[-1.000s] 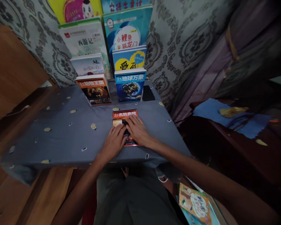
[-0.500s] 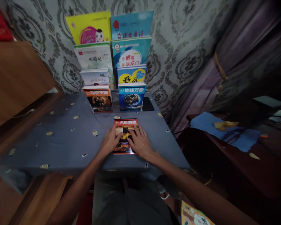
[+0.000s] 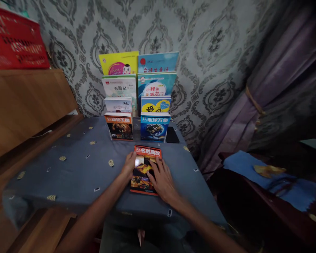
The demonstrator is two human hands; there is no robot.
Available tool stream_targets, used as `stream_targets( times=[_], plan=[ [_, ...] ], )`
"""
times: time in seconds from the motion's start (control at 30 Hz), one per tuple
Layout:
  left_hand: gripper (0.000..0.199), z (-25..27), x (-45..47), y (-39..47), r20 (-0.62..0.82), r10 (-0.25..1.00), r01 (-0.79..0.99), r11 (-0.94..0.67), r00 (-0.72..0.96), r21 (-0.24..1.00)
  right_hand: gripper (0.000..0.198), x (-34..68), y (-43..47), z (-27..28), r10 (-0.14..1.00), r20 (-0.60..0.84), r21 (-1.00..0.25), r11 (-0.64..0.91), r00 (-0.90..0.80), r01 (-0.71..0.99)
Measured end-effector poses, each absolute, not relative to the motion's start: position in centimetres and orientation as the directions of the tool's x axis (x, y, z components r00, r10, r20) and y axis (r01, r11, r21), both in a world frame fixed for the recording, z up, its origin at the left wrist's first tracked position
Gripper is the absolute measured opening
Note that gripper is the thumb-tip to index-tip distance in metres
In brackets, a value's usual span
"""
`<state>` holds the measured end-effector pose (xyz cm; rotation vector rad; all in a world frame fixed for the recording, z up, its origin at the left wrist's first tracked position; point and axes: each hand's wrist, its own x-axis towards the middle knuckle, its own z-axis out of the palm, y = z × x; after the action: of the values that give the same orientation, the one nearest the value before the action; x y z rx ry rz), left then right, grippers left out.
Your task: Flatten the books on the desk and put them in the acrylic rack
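A book (image 3: pixel 144 167) with a red title band and photos on its cover is in front of me near the table's front edge, turned slightly. My left hand (image 3: pixel 129 165) grips its left edge, fingers pressed together and partly hidden at the side. My right hand (image 3: pixel 163 179) lies over the right part of the cover with its fingers stretched out and apart. Beyond the book stand two stepped rows of books; nearest are an orange-banded lion book (image 3: pixel 119 128) and a blue book with a globe (image 3: pixel 155 129).
A black phone (image 3: pixel 172 135) lies right of the stacked books. The table has a grey-blue cloth (image 3: pixel 79 175) with pineapple prints. At the far left a red basket (image 3: pixel 18 42) sits on a wooden cabinet (image 3: pixel 28 105). On the right, a blue cloth (image 3: pixel 242 163) lies on a dark surface.
My left hand has gone from lying on the cover to gripping the book's left edge. The book is turned slightly. The camera view has tilted up, showing more of the wall and red basket.
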<state>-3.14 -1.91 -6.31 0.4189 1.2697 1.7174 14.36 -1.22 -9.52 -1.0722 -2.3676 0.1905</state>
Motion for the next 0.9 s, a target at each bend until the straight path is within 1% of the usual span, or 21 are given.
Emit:
stream_targets(
  times=[0.13, 0.27, 0.33, 0.43, 0.53, 0.6, 0.67, 0.77, 0.83, 0.9],
  plan=[
    [0.054, -5.8, -2.8, -1.8, -0.224, 0.832, -0.486, -0.061, -0.507, 0.872, 0.053, 14.5, -1.0, -9.8, 0.705, 0.487, -0.419, 0.707, -0.516, 0.570],
    [0.059, -4.7, -2.3, -1.8, -0.184, 0.860, -0.493, -0.088, -0.477, 0.865, 0.056, 14.7, -0.9, -9.5, 0.762, 0.503, -0.605, 0.648, -0.408, 0.462],
    [0.060, -3.9, -2.1, -1.9, -0.125, 0.875, -0.470, -0.127, -0.468, 0.873, 0.060, 14.7, -0.6, -9.5, 0.804, 0.495, -0.699, 0.594, -0.328, 0.399],
    [0.056, -2.4, -2.3, -2.0, 0.004, 0.878, -0.382, -0.212, -0.478, 0.900, 0.066, 14.4, 0.3, -8.7, 0.856, 0.468, -0.799, 0.516, -0.219, 0.308],
    [0.052, -1.0, -3.3, -1.9, 0.142, 0.861, -0.261, -0.299, -0.489, 0.918, 0.061, 13.7, 1.4, -6.2, 0.868, 0.452, -0.858, 0.486, -0.204, 0.166],
    [0.051, -0.1, -4.3, -2.0, 0.230, 0.824, -0.165, -0.360, -0.517, 0.918, 0.049, 13.2, 1.7, -4.0, 0.841, 0.465, -0.865, 0.499, -0.278, 0.063],
    [0.051, 0.6, -5.4, -2.4, 0.309, 0.766, -0.063, -0.413, -0.564, 0.908, 0.039, 12.7, 1.5, -2.1, 0.802, 0.511, -0.839, 0.544, -0.310, 0.023],
    [0.053, 0.8, -6.8, -3.7, 0.396, 0.700, 0.101, -0.423, -0.595, 0.900, 0.028, 12.4, 0.5, -1.4, 0.731, 0.583, -0.766, 0.640, -0.354, 0.061],
    [0.055, 0.3, -7.6, -5.1, 0.421, 0.711, 0.201, -0.376, -0.563, 0.904, 0.025, 12.6, -0.3, -2.0, 0.694, 0.594, -0.720, 0.684, -0.406, 0.117],
    [0.055, -0.4, -8.4, -6.8, 0.425, 0.754, 0.288, -0.318, -0.500, 0.903, 0.023, 13.0, -0.9, -2.7, 0.673, 0.576, -0.691, 0.704, -0.465, 0.162]
  ],
)
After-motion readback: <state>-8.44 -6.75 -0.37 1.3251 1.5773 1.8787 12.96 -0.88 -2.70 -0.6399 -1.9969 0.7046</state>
